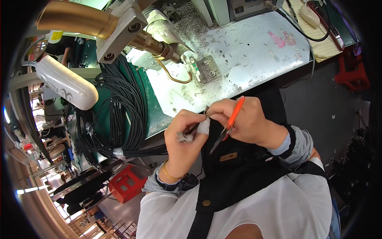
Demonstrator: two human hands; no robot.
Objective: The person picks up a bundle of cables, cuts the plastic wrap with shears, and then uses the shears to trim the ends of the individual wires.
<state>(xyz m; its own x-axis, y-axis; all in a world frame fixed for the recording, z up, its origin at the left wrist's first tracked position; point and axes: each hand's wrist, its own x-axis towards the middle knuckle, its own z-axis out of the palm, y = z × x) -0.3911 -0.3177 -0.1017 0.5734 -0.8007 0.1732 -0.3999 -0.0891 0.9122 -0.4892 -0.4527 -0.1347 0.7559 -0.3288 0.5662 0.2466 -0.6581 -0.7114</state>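
In front of my chest both hands meet at their fingertips. My left hand (184, 133) is closed on a thin dark cable (193, 128), its end mostly hidden by the fingers. White wrapping (203, 126) covers part of one left finger or thumb, and a crumpled grey bit (185, 137) shows against the palm. My right hand (244, 121) is closed around orange-handled cutters (236, 111), whose dark pointed jaws (217, 142) aim down and away from the cable. Its thumb and forefinger also pinch at the cable's tip.
Beyond my hands stands a white work plate (254, 51) strewn with small metal bits, with a metal fixture block (207, 68) under a brass-coloured nozzle (171, 53). Coiled black cables (123, 111) lie at the left beside a white lamp (67, 81). Red stools (125, 183) stand below.
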